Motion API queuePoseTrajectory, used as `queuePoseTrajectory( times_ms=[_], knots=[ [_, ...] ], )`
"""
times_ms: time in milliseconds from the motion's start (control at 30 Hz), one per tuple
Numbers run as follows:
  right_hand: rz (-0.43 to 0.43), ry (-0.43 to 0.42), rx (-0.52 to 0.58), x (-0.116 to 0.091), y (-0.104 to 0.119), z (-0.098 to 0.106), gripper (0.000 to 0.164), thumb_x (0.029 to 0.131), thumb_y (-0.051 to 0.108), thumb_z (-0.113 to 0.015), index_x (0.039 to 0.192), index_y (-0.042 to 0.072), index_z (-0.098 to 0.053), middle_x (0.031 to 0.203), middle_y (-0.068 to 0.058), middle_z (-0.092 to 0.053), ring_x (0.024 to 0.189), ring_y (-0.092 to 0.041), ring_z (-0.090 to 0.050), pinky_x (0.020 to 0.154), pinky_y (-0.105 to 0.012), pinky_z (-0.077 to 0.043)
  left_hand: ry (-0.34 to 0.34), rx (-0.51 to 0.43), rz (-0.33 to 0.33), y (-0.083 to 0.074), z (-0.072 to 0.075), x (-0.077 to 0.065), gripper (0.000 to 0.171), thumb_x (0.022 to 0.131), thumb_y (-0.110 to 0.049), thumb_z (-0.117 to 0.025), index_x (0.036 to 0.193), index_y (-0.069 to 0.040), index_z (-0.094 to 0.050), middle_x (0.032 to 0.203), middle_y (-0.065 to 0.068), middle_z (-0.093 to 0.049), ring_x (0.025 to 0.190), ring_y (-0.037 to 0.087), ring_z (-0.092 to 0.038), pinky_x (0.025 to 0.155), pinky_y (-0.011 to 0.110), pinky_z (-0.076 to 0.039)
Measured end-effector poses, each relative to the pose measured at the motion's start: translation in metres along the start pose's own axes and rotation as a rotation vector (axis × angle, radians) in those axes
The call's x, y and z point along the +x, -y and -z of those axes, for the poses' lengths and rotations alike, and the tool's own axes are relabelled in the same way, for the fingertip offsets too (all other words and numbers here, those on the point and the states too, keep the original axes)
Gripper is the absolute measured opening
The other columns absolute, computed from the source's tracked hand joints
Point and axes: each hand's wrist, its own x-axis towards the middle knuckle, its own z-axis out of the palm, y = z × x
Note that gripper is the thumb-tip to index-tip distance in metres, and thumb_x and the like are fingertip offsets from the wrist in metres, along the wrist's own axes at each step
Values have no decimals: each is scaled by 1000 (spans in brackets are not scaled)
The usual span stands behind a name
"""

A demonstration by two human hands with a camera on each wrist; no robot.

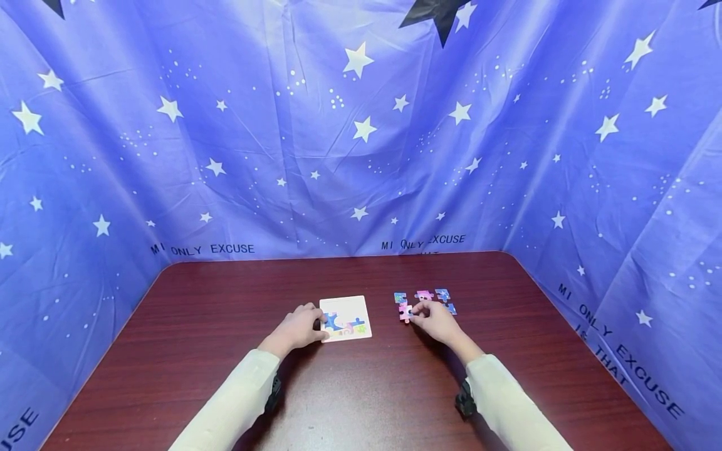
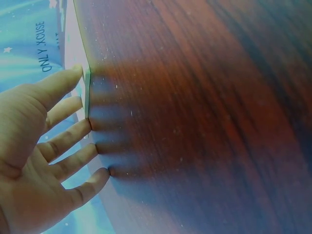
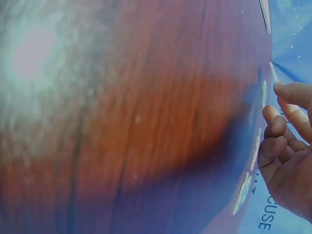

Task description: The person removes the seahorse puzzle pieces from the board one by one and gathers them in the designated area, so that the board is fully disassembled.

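A square puzzle board with a white face lies left of centre in the head view, with blue, pink and green pieces fitted along its lower part. My left hand touches its left edge, thumb near the lower corner; in the left wrist view the fingers are spread, fairly straight, with several fingertips down on the table. To the right, my right hand pinches a pink puzzle piece at its right side with thumb and index finger. The other fingers of this hand curl inward in the right wrist view.
Around the right hand lie loose puzzle pieces: a blue-green one, a pink one and blue ones farther right. All rest on a dark red wooden table. A blue star-patterned curtain surrounds the table's back and sides.
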Motion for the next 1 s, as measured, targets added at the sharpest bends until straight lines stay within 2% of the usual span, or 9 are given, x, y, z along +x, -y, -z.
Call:
queuePoseTrajectory(
  times_ms=[1000],
  knots=[
    [-32, -47, -26, -6, -25, 16, 12, 82, 13, -68, 89, 5, -64, 71, -2, -55, 65, -12, -47, 63, -26, -38, -10, 2, -4, -2, 1, -1, 28, 80, -31, -73, 101, -14, -66, 100, 2, -55, 102, 27, -52, 87, 53, -41]
  ],
)
